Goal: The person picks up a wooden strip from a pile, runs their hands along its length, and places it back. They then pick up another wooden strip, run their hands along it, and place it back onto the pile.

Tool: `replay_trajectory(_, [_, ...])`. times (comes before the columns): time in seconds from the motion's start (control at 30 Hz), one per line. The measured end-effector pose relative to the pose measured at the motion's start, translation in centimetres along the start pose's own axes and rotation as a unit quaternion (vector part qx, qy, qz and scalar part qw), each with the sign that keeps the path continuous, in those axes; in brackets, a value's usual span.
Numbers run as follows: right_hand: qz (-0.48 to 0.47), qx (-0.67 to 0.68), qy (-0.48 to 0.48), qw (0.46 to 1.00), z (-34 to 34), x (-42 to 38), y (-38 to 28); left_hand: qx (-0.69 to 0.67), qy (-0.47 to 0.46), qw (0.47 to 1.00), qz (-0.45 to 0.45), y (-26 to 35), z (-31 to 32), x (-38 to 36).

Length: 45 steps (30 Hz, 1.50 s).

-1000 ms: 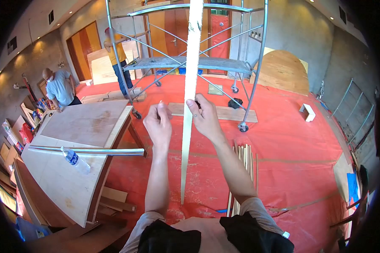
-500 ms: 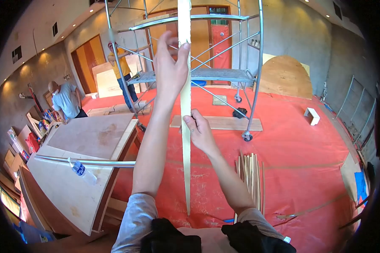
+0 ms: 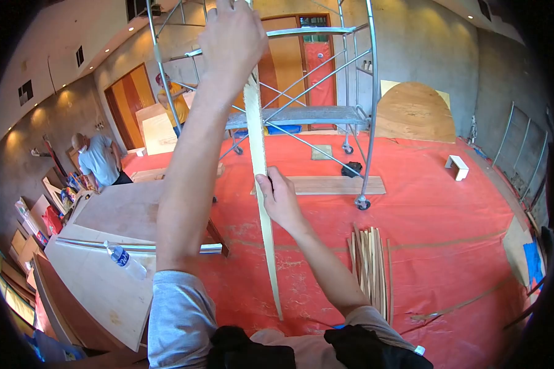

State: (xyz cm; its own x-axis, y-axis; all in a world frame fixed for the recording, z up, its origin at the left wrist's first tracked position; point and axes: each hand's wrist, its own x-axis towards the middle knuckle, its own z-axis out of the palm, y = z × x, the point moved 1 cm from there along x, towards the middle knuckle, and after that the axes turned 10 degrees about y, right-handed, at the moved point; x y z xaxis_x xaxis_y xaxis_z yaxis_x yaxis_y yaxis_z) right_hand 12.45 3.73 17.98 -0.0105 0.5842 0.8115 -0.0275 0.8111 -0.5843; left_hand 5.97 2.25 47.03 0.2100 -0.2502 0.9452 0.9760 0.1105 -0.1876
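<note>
A long, narrow pale wooden strip (image 3: 257,141) stands nearly upright in front of me, its lower end tapering to a point above the red floor. My left hand (image 3: 232,46) is raised at the top of the view with its fingers curled at the strip; its back faces me and hides much of the upper part. Lower down, my right hand (image 3: 279,194) pinches the strip's edge between thumb and fingers.
Metal scaffolding (image 3: 301,115) on wheels stands ahead. A plywood-topped table (image 3: 98,277) at left bears a bottle (image 3: 124,257) and metal strips. Thin wood strips (image 3: 370,267) lie on the red floor (image 3: 437,227). One person (image 3: 98,158) bends at left; another (image 3: 175,101) stands behind the scaffolding.
My left hand has moved up and closed its fingers at the strip. The strip's upper part has shifted left and tilts slightly. My right hand stays on it, a little lower.
</note>
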Motion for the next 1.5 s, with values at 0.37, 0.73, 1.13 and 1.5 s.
replay_trajectory(0.37, [0.024,-0.047,0.033,0.998,-2.5,3.5,2.8,-0.192,-0.168,0.949,-0.184,-3.1,-2.4,4.8])
replay_trajectory(0.73, [-0.007,-0.022,0.023,0.999,-1.0,1.9,1.3,-0.048,-0.133,0.99,-0.026,0.1,2.5,1.7])
replay_trajectory(1.13, [-0.005,-0.044,0.031,0.999,-3.5,2.6,1.3,-0.231,-0.199,0.938,-0.165,-2.1,4.3,6.6])
replay_trajectory(1.5, [0.054,0.019,-0.032,0.998,-5.0,2.1,-1.6,-0.425,-0.069,0.883,-0.185,-1.4,5.7,6.1])
